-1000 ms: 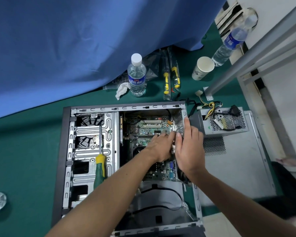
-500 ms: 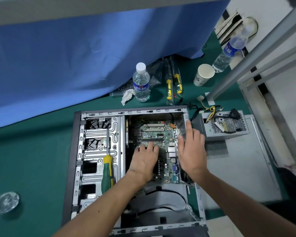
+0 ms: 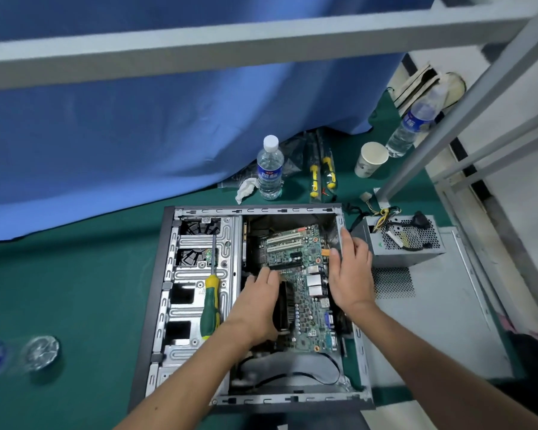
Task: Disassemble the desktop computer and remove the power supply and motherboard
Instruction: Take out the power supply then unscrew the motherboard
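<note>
Computer case (image 3: 356, 342), side open, flat on green mat (image 3: 84, 290); drive cage carrying a screwdriver (image 3: 210, 305) bounds the bay at left, rear wall at right. Motherboard (image 3: 305, 287), green, tilted inside the bay: left hand (image 3: 257, 305) grips its left edge, right hand (image 3: 351, 274) its right edge. Power supply (image 3: 401, 243) outside case, on side panel (image 3: 441, 321) at right.

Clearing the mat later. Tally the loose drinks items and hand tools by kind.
Water bottles: 3 (upright, leaning, blurred at left edge)
Paper cups: 1
Green-handled screwdrivers: 1
Yellow-handled tools: 2
Total: 7
</note>
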Demonstrator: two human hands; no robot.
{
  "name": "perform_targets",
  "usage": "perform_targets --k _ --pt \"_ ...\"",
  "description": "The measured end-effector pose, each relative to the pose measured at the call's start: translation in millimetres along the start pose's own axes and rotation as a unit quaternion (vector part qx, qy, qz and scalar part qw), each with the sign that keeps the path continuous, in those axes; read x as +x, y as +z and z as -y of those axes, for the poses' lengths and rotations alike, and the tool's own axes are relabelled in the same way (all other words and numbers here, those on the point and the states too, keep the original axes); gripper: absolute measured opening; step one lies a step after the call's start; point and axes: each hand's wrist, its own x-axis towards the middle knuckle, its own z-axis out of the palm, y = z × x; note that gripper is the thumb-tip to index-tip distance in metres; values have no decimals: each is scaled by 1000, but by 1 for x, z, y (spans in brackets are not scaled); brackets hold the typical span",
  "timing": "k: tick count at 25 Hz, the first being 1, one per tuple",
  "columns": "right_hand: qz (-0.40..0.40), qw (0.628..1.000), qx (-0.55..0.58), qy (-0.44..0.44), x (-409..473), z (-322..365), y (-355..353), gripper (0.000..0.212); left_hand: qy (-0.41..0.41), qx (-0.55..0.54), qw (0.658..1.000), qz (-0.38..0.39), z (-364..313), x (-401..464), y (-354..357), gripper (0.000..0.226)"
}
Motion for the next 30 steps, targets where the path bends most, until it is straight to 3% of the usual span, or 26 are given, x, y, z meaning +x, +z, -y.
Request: perform_targets --k 3,5,7,13,18,21,25,30 --pt "17 995 2 -94 -13 11 -17 49 10 -44 998 -37 6 -15 -6 79" --pt "120 976 -27 -180 -22 16 -33 67 18 -79 995 -60 11 -22 -9 80" --pt "182 944 -125 -245 -25 20 -47 84 21 -108 991 -75 14 -28 -11 82" --pt "167 906 -194 -337 -19 51 -91 86 48 -252 963 -77 7 -49 -18 79" --pt "125 917 -192 -325 -12 48 -144 87 86 -332 935 -90 -18 -50 -44 84" --pt "123 951 -110 -261 -13 21 -164 83 111 -313 940 -82 -40 -39 -60 100" --pt "170 974 -25 -148 -30 -36 -160 82 151 -74 982 -86 -79 -23 -62 103" --pt "203 974 -3 -99 -35 -82 -129 77 150 84 984 -53 -109 -7 -38 103"
